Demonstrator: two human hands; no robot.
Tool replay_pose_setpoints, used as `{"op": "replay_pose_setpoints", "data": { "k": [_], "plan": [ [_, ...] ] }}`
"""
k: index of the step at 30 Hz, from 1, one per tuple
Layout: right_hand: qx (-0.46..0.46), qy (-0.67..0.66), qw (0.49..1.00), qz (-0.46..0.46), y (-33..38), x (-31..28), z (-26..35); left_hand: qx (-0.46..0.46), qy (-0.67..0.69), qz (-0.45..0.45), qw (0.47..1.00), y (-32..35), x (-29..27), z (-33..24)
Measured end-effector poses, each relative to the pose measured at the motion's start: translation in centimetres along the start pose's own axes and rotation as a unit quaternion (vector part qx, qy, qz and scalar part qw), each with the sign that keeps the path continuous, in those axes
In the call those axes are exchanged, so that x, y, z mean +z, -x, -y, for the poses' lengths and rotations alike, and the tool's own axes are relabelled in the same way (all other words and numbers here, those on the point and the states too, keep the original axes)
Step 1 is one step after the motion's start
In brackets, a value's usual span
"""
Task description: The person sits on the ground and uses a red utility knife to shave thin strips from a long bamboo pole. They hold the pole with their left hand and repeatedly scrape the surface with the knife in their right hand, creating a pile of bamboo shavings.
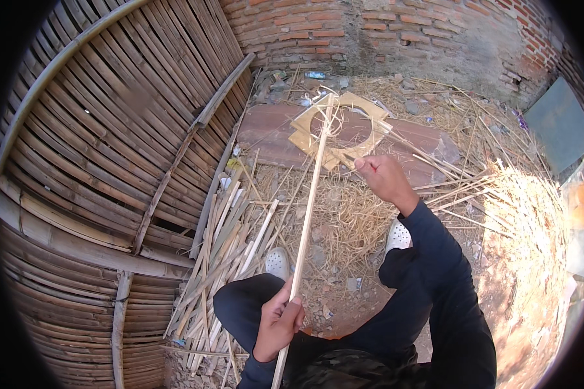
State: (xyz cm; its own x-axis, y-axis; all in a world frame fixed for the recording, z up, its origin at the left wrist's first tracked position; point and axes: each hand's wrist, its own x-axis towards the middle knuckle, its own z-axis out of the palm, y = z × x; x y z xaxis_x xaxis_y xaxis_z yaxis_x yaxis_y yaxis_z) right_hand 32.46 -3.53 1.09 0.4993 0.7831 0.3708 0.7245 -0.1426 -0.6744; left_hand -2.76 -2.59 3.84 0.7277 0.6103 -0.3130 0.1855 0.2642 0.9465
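Observation:
My left hand (279, 324), low in the view, is closed around a long pale bamboo strip (312, 199). The strip slants up and away to the far board, where thin curled shavings (331, 122) cling near its tip. Further forward, to the right of the strip, my right hand (387, 179) is closed. Something small and dark shows at its fingertips, too small to make out. Just beyond that hand are tan flat pieces (370, 107) around a large round opening. The strip's far end passes over their left side.
A reddish-brown board (266, 133) lies on the ground ahead. Split bamboo strips (204, 295) are piled at left beside a bamboo slat wall (104, 155). Straw-like shavings (350, 230) cover the ground between my shoes. A brick wall (305, 32) closes the far side; a grey-green panel (560, 126) leans at right.

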Motion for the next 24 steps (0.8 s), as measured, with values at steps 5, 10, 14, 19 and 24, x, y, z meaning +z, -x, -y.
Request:
{"op": "replay_pose_setpoints", "data": {
  "k": [5,10,14,19,24],
  "plan": [
    [-0.184,0.043,0.973,0.134,5.5,3.4,7.3,-0.006,0.136,0.037,0.990,-1.0,0.2,-0.2],
    [-0.089,0.080,0.989,0.084,2.5,3.5,5.1,-0.002,0.143,0.052,0.988,-0.1,0.9,-0.8],
    [-0.148,0.067,0.983,0.085,4.0,4.0,6.8,0.006,0.096,0.024,0.995,0.0,0.6,-1.5],
    [-0.149,0.140,0.978,0.048,3.0,4.3,5.5,0.019,0.006,0.000,1.000,1.0,0.9,-1.6],
    [-0.200,0.144,0.969,-0.005,1.5,3.7,3.7,0.034,0.004,0.005,0.999,1.3,1.3,-2.0]
  ]
}}
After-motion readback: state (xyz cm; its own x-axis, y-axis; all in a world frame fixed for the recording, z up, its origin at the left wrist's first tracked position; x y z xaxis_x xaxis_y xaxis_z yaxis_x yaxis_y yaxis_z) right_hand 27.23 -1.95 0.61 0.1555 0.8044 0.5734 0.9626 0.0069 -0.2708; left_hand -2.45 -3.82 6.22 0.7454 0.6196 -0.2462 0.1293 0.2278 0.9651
